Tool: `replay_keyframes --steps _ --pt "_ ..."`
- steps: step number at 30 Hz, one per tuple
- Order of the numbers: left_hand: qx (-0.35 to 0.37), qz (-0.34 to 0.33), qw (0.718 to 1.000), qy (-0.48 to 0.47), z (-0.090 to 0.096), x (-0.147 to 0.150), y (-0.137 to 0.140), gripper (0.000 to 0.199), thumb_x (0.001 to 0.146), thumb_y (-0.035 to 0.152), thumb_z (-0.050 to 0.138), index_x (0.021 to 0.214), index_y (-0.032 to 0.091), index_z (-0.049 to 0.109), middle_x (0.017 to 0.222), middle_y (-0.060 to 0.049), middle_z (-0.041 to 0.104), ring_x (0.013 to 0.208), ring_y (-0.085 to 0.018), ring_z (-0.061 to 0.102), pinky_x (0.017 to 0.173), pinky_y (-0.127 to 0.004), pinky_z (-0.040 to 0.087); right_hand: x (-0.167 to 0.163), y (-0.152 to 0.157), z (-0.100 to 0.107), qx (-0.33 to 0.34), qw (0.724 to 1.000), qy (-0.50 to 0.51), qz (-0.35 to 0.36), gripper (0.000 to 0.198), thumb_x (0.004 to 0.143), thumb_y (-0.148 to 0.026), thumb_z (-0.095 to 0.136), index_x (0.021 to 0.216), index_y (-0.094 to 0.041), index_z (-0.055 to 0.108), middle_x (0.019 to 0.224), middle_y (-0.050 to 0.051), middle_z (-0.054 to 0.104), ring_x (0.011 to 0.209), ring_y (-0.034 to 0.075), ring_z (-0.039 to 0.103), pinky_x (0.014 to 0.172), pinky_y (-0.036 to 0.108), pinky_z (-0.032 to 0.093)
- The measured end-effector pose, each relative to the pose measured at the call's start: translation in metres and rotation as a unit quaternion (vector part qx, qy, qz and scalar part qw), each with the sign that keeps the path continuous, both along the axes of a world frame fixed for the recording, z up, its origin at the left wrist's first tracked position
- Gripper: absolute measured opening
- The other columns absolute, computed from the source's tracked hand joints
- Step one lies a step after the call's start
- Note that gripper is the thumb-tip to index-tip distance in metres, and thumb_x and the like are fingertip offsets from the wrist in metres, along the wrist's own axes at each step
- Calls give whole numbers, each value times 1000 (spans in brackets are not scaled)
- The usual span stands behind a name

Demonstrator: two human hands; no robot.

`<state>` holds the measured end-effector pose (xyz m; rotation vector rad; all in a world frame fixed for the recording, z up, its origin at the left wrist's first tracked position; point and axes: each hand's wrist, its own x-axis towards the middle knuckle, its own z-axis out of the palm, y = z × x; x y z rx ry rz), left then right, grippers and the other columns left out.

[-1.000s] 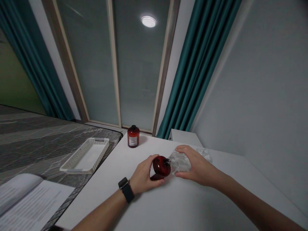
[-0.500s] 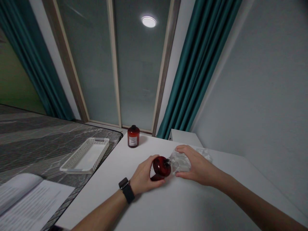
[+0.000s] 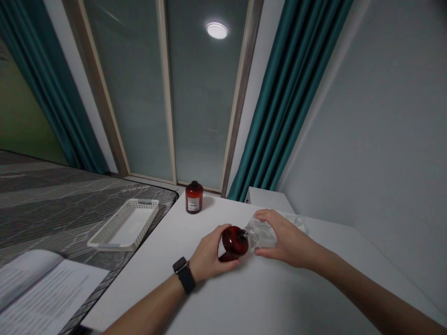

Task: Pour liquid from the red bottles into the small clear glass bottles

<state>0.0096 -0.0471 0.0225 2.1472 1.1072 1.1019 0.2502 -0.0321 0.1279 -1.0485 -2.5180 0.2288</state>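
My left hand [image 3: 211, 256], with a black watch [image 3: 184, 275] on its wrist, is wrapped round a dark red-brown bottle [image 3: 234, 243] with a white label. The bottle is tilted, its neck pointing right. My right hand [image 3: 288, 239] grips a clear plastic bottle [image 3: 261, 234], also tipped over, with its mouth toward the brown bottle's neck. The two mouths meet or nearly meet; I cannot tell whether they touch. Behind the right hand lies some crumpled clear plastic [image 3: 298, 222].
A second red-brown bottle [image 3: 194, 197] with a black cap stands upright on the white table [image 3: 223, 302] at the back left. On the grey striped surface [image 3: 73, 200] to the left are a white plastic basket [image 3: 134, 246] and an open book [image 3: 52, 293]. A white cabinet [image 3: 270, 199] stands behind the table.
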Motion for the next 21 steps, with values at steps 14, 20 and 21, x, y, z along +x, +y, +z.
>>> replay_keyframes --steps 14,20,21 --pt "2 -7 1000 -9 0 1 0 79 68 28 77 135 20 36 132 -12 57 119 -29 57 103 -44 46 1 2 0 2 1000 -10 2 64 66 -28 84 120 -22 49 127 13 58 119 30 57 102 50 47" --pt "-13 -4 1000 -12 -2 1 0 80 68 28 77 136 21 35 133 -12 56 120 -30 56 105 -46 44 1 1 2 2 1000 0 3 63 67 -28 82 121 -23 50 126 12 59 118 31 58 100 51 49" --pt "-13 -4 1000 -13 -2 1 0 80 68 28 77 136 21 35 133 -12 56 120 -30 56 105 -46 44 1 0 2 2 1000 1 3 62 67 -28 82 121 -23 50 126 12 59 118 30 58 101 51 49"
